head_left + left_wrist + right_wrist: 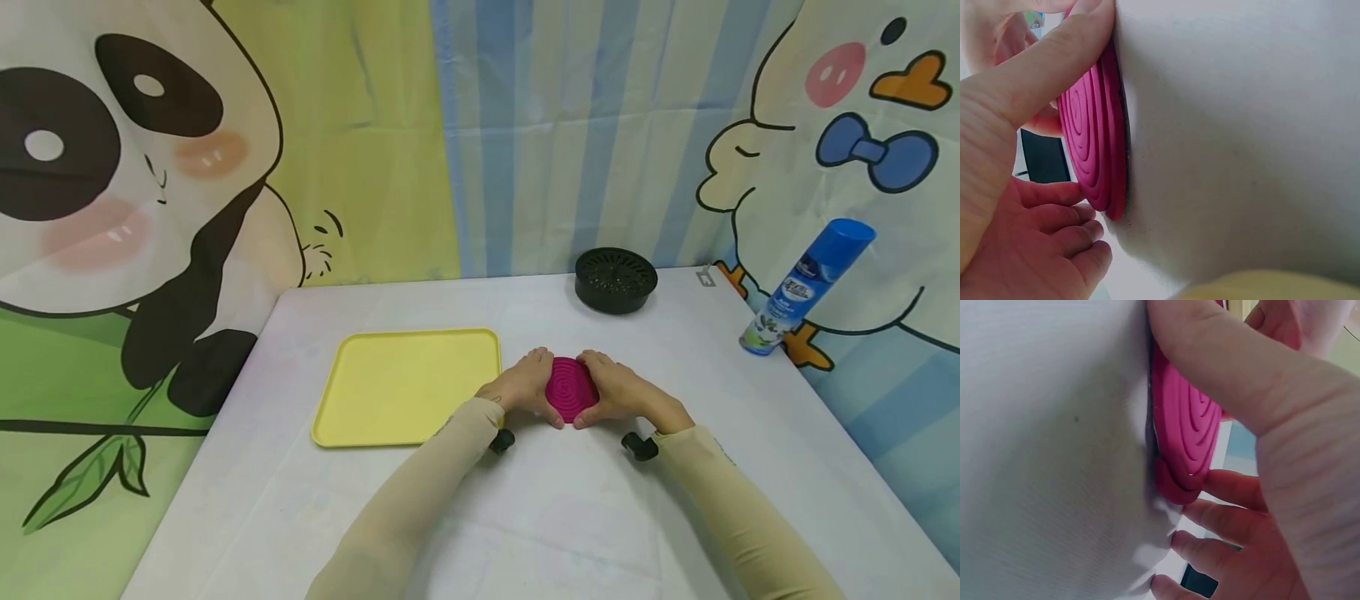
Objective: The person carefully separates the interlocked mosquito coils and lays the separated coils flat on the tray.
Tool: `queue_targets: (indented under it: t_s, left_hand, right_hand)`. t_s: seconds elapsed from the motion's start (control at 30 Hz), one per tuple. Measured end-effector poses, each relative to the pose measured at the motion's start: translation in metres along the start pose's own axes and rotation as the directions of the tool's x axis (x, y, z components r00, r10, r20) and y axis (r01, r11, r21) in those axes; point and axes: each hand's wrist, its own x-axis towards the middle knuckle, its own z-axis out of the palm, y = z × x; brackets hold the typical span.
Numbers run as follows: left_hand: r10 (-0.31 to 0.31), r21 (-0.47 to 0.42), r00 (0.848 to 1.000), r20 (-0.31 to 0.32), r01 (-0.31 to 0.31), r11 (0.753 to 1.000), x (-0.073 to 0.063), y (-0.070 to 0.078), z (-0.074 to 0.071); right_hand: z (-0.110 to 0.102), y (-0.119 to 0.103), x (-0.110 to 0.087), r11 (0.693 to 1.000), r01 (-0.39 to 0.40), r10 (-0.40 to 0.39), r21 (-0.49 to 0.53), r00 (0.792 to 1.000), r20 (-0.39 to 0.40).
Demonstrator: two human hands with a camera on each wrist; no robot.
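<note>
A magenta mosquito coil point(570, 388), a round flat spiral, lies on the white table between both hands. From its left side my left hand point(528, 385) holds the rim, thumb at the near edge and fingers at the far edge. My right hand point(618, 388) grips the opposite side in the same way. In the left wrist view the coil point(1088, 137) shows its ridged spiral edge-on, with the left thumb point(1054, 69) across its rim. The right wrist view shows the coil's rounded outer end point(1175, 484) beside the right fingers point(1229, 487).
To the left is a yellow rectangular tray point(412, 392). A round black slotted case point(616, 280) stands at the table's back edge. A blue spray can point(806, 287) stands near the right edge, and a small metal piece point(705, 276) lies at the back right corner. Printed curtains hang behind.
</note>
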Motion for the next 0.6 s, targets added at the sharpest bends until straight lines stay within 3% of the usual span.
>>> queue_targets:
  t_s: [0.27, 0.6]
  left_hand:
    - [0.011, -0.098, 0.999, -0.046, -0.015, 0.995, -0.0036, -0.0005, 0.0027]
    - [0.003, -0.114, 0.998, -0.067, -0.010, 0.993, -0.0081, 0.0041, 0.0003]
  right_hand:
    - [0.0021, -0.0007, -0.0033, 0.997, -0.004, 0.006, 0.071, 0.999, -0.035]
    - [0.0055, -0.0043, -0.0077, 0.997, -0.017, 0.023, 0.079, 0.997, -0.077]
